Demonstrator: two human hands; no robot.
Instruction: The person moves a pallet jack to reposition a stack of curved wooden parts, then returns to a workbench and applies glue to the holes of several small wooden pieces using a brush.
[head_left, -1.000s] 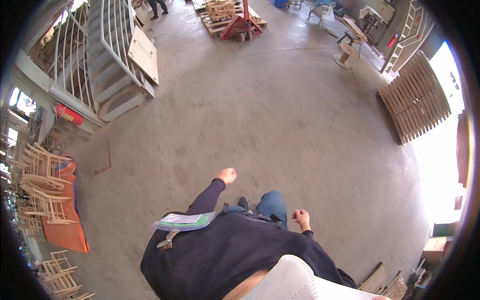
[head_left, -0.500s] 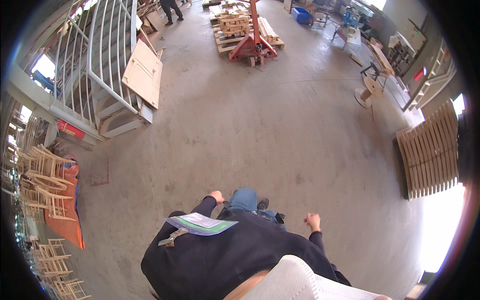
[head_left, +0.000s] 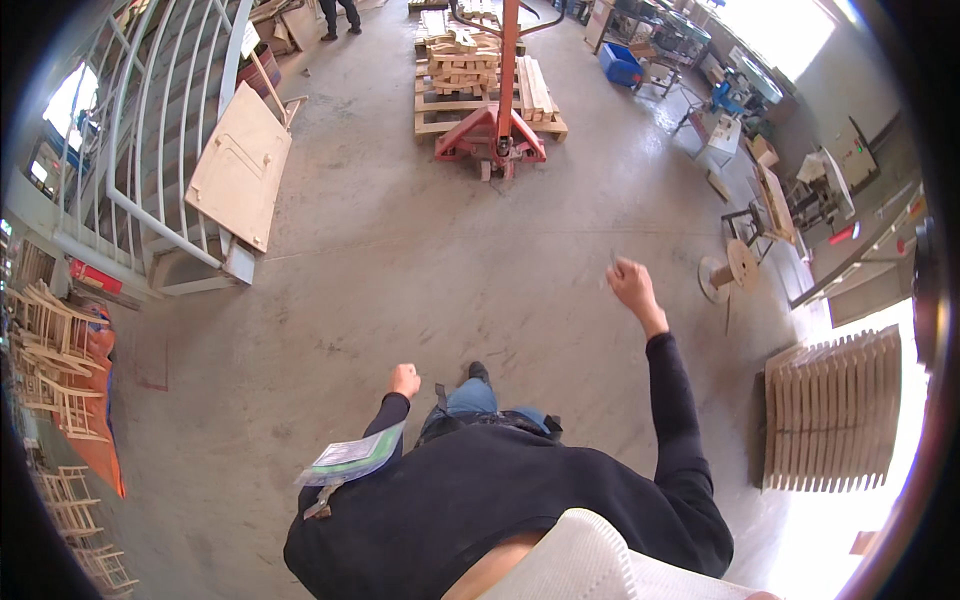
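My right hand point(head_left: 634, 286) is stretched forward over the floor with its fingers curled. A small greyish blur shows at its fingertips, too faint to name. My left hand point(head_left: 404, 380) hangs low by my left side, fingers folded in, with nothing seen in it. Neither hand touches anything around it. Ahead stands a red pallet jack point(head_left: 505, 125) with its handle upright. Behind it, cut wood pieces point(head_left: 462, 66) are stacked on a wooden pallet point(head_left: 432, 127).
On the left, a pale wooden panel point(head_left: 240, 165) leans by a stair railing point(head_left: 120, 150), near wooden chair frames point(head_left: 60, 330) and an orange sheet point(head_left: 98, 440). At right are a cable reel point(head_left: 740, 265) and stacked slatted wood point(head_left: 832, 410). Another person point(head_left: 340, 18) stands far off.
The pallet jack and pallet appear closer as I walk forward. My right hand has swung forward and up; my left hand has shifted slightly left in view.
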